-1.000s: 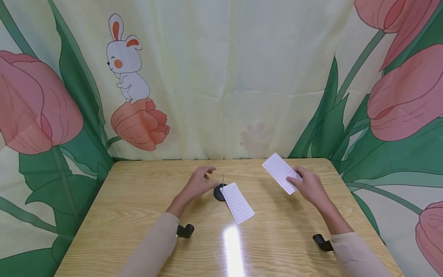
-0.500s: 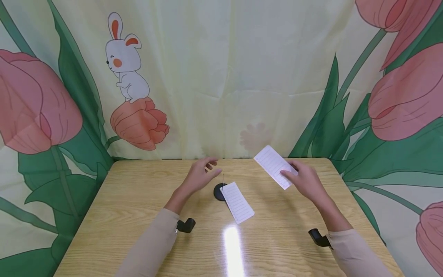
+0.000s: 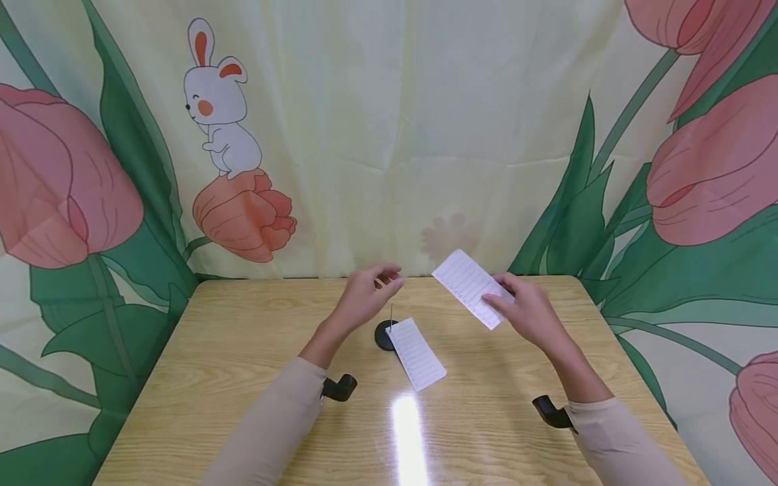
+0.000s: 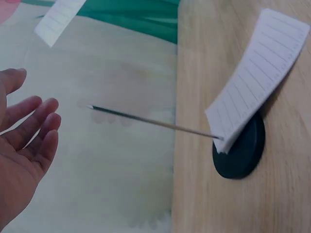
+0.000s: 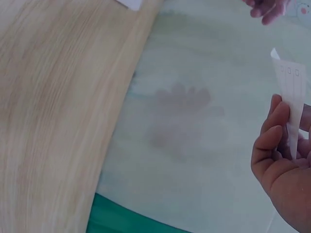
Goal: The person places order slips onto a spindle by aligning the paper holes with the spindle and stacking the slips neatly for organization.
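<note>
My right hand (image 3: 527, 307) pinches a lined white paper slip (image 3: 463, 283) by its right end, thumb on the printed side, held above the table. In the right wrist view the held slip (image 5: 291, 87) appears nearly edge-on between thumb and fingers. My left hand (image 3: 367, 293) holds nothing; its fingers are loosely bent, above and behind a bill spike with a round black base (image 3: 383, 336). The thin metal spike (image 4: 150, 123) stands up from that base. A small stack of lined slips (image 3: 418, 354) is pierced at one corner by the spike and slants toward the table.
A wooden table (image 3: 243, 351) carries the spike stand. Behind it hangs a curtain (image 3: 365, 135) printed with tulips and a rabbit. Black wrist camera mounts (image 3: 340, 388) stick out from both sleeves. A bright light reflection shows on the table's front middle.
My right hand has moved left and slightly away from me with the paper slip. The left hand has shifted right and farther back, past the spike. The slips on the stand stay put.
</note>
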{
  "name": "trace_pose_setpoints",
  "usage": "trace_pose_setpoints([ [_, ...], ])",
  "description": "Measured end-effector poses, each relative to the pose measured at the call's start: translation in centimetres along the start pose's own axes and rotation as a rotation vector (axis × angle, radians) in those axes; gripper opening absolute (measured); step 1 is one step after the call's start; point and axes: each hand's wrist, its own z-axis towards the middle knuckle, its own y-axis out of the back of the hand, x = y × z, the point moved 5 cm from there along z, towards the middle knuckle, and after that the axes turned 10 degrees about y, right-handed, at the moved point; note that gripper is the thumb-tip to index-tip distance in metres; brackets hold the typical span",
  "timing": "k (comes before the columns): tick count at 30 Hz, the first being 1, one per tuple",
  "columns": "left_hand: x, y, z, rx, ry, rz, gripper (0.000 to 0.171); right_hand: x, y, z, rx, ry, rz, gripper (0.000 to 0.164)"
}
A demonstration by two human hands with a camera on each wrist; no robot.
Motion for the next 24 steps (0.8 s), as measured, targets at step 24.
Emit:
trace_pose_setpoints([
  [24,-3.2,-1.0,0.8,0.030,0.034,-0.143,0.014,3.2,-1.6,0.7,0.009,0.066,0.090,0.035],
])
